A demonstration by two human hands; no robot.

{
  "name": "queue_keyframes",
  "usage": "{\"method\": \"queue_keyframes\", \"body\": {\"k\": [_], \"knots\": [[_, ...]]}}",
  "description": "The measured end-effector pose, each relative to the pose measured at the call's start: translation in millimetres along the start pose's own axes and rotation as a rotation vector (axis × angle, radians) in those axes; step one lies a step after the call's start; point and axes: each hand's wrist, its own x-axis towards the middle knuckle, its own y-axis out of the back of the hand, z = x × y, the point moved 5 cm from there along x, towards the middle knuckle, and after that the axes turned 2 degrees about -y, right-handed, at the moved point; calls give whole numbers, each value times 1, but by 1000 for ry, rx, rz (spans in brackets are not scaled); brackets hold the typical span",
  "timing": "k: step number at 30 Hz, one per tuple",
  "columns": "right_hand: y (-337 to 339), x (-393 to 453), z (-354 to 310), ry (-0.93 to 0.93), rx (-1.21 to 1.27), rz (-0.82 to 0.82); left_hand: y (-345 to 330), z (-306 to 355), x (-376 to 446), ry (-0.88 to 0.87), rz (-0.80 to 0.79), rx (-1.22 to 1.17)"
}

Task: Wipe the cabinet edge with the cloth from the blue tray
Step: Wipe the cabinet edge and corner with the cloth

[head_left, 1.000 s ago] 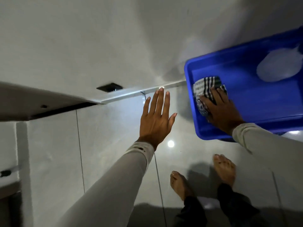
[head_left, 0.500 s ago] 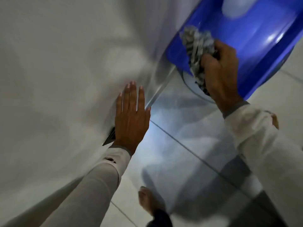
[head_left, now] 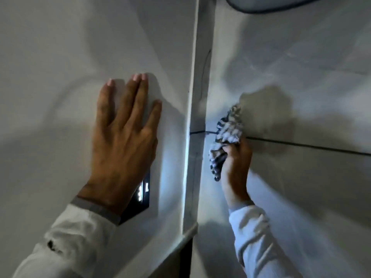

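Right hand (head_left: 236, 159) grips the crumpled, striped cloth (head_left: 226, 135) beside the smooth white cabinet edge (head_left: 190, 117). Left hand (head_left: 122, 137) lies flat, open, empty.

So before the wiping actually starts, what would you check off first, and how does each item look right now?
1. Cloth held in the right hand: ok, bunched in a firm grip.
2. Left hand braced flat on the cabinet top: ok.
3. Cloth touching the cabinet edge: not ok, it sits just beside it.
4. Edge free of obstacles: ok.
5. Cloth damp or clean: cannot tell.
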Motion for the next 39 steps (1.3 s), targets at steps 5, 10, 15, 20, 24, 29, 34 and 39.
{"method": "queue_keyframes", "body": {"k": [5, 10, 15, 20, 24, 29, 34, 39], "knots": [[-48, 29, 18, 170, -373, -368, -10, 1, 30, -38, 96, 50], [-84, 56, -15, 238, -567, -365, -12, 3, 30, -43, 104, 164], [-143, 151, -112, 401, -499, -309, -15, 8, 41, -55, 59, 241], [-86, 69, -18, 247, -481, -320, -13, 6, 42, -67, 56, 187], [-71, 29, -4, 290, -367, -450, -10, 7, 43, -64, 61, 197], [-121, 147, -112, 341, -622, -406, -14, 9, 47, -47, 50, 180], [-116, 126, -102, 387, -566, -386, -14, 8, 47, -36, 32, 158], [-59, 41, -23, 267, -595, -516, -13, 9, 48, -45, 32, 161]]}}
